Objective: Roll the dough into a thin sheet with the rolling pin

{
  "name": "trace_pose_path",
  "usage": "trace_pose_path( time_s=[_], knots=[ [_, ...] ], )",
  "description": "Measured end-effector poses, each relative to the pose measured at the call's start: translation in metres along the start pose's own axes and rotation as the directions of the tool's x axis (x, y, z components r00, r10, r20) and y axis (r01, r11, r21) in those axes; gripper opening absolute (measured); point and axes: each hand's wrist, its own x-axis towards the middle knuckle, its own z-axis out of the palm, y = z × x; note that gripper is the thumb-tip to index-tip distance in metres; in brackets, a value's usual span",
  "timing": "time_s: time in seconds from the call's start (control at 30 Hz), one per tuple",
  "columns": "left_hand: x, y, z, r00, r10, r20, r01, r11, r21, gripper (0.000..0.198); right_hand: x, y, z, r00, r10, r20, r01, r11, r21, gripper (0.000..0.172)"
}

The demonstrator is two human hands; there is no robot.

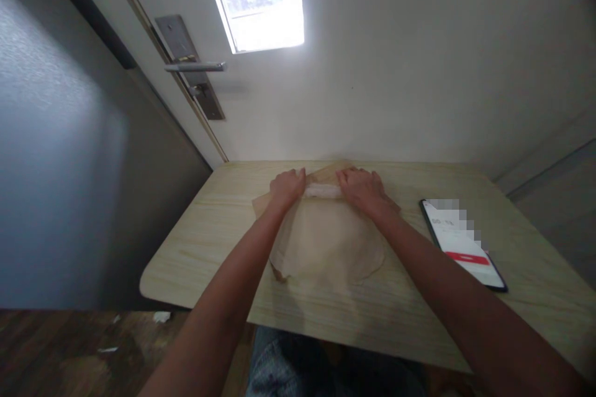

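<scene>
A thin round sheet of pale dough [326,248] lies on brown paper [263,205] in the middle of a light wooden table [209,242]. Across its far edge sits a white rolling pin [322,190]. My left hand [287,187] is closed over the pin's left end. My right hand [363,191] rests on its right end, fingers curled down on it. Both forearms reach forward over the dough.
A phone [460,242] with a lit screen lies face up on the table to the right of the dough. Behind the table is a white door with a metal handle [195,67] and a bright window. A dark wall stands at the left.
</scene>
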Motion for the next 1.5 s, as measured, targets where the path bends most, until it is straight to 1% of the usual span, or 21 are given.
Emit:
trace_pose_path(
  time_s=[0.1, 0.2, 0.3, 0.4, 0.47, 0.53, 0.6, 0.67, 0.77, 0.83, 0.93, 1.0, 1.1, 1.17, 1.27, 1.3, 1.33, 1.37, 1.43, 1.47, 1.5],
  knots=[
    [-0.001, 0.000, -0.001, 0.999, -0.028, 0.018, 0.028, 1.000, -0.002, 0.061, -0.002, 0.000, 0.000, 1.000, 0.002, -0.002, -0.002, 1.000, -0.006, 0.048],
    [-0.013, 0.001, -0.002, 1.000, 0.010, -0.012, -0.009, 1.000, 0.022, 0.060, -0.011, 0.001, 0.002, 0.998, -0.065, -0.021, 0.065, 0.998, -0.014, 0.048],
    [-0.036, -0.003, -0.002, 0.989, 0.135, -0.060, -0.130, 0.989, 0.072, 0.053, -0.026, 0.003, 0.007, 0.989, -0.139, -0.046, 0.139, 0.990, -0.021, 0.048],
    [-0.062, -0.012, -0.003, 0.934, 0.325, -0.149, -0.310, 0.944, 0.115, 0.041, -0.048, 0.007, 0.013, 0.976, -0.198, -0.087, 0.197, 0.980, -0.015, 0.046],
    [-0.076, -0.019, -0.003, 0.904, 0.398, -0.155, -0.385, 0.917, 0.106, 0.035, -0.063, 0.009, 0.016, 0.963, -0.241, -0.124, 0.240, 0.971, -0.024, 0.045],
    [-0.084, -0.023, -0.002, 0.891, 0.430, -0.148, -0.420, 0.903, 0.092, 0.033, -0.075, 0.011, 0.019, 0.948, -0.279, -0.151, 0.277, 0.960, -0.033, 0.045],
    [-0.086, -0.025, 0.000, 0.891, 0.430, -0.142, -0.420, 0.902, 0.098, 0.034, -0.079, 0.012, 0.020, 0.941, -0.298, -0.160, 0.296, 0.954, -0.035, 0.046],
    [-0.082, -0.023, 0.003, 0.898, 0.412, -0.154, -0.397, 0.910, 0.121, 0.036, -0.076, 0.012, 0.021, 0.945, -0.288, -0.156, 0.287, 0.958, -0.028, 0.046],
    [-0.066, -0.016, 0.007, 0.915, 0.353, -0.196, -0.330, 0.934, 0.140, 0.039, -0.058, 0.010, 0.022, 0.961, -0.246, -0.129, 0.248, 0.969, -0.004, 0.045],
    [-0.052, -0.011, 0.008, 0.937, 0.287, -0.199, -0.266, 0.956, 0.127, 0.040, -0.042, 0.008, 0.021, 0.972, -0.214, -0.100, 0.216, 0.976, 0.005, 0.045],
    [-0.030, -0.004, 0.007, 0.975, 0.168, -0.147, -0.156, 0.984, 0.088, 0.047, -0.018, 0.004, 0.016, 0.987, -0.148, -0.058, 0.149, 0.989, 0.013, 0.044],
    [-0.019, -0.001, 0.005, 0.990, 0.096, -0.101, -0.090, 0.994, 0.065, 0.052, -0.007, 0.003, 0.012, 0.993, -0.112, -0.033, 0.113, 0.993, 0.023, 0.044],
    [-0.008, 0.002, 0.002, 0.998, 0.018, -0.063, -0.014, 0.999, 0.052, 0.057, 0.002, 0.000, 0.007, 0.998, -0.059, -0.003, 0.059, 0.998, 0.020, 0.043],
    [-0.006, 0.003, 0.000, 0.999, -0.007, -0.053, 0.010, 0.999, 0.052, 0.057, 0.003, -0.001, 0.006, 1.000, -0.027, -0.007, 0.027, 1.000, 0.002, 0.043],
    [-0.014, 0.003, -0.003, 0.999, 0.013, -0.030, -0.011, 0.998, 0.067, 0.053, -0.003, -0.003, 0.006, 0.999, -0.030, -0.038, 0.030, 1.000, -0.009, 0.044],
    [-0.019, 0.002, -0.004, 0.999, 0.038, -0.019, -0.036, 0.996, 0.082, 0.052, -0.007, -0.004, 0.007, 0.997, -0.053, -0.055, 0.052, 0.999, -0.015, 0.044],
    [-0.026, 0.000, -0.004, 0.996, 0.088, -0.035, -0.084, 0.992, 0.096, 0.050, -0.013, -0.004, 0.008, 0.993, -0.092, -0.068, 0.091, 0.996, -0.023, 0.045],
    [-0.033, -0.002, -0.004, 0.984, 0.157, -0.081, -0.148, 0.983, 0.111, 0.046, -0.019, -0.003, 0.010, 0.991, -0.105, -0.085, 0.102, 0.994, -0.033, 0.046],
    [-0.050, -0.009, -0.003, 0.948, 0.270, -0.169, -0.249, 0.959, 0.135, 0.041, -0.034, -0.001, 0.014, 0.976, -0.188, -0.113, 0.185, 0.982, -0.032, 0.044],
    [-0.059, -0.013, -0.002, 0.936, 0.304, -0.180, -0.282, 0.950, 0.136, 0.041, -0.042, 0.000, 0.017, 0.969, -0.214, -0.124, 0.211, 0.977, -0.034, 0.044],
    [-0.067, -0.016, -0.001, 0.933, 0.318, -0.167, -0.298, 0.945, 0.134, 0.042, -0.049, 0.002, 0.019, 0.962, -0.236, -0.140, 0.234, 0.972, -0.035, 0.044]
  ],
)
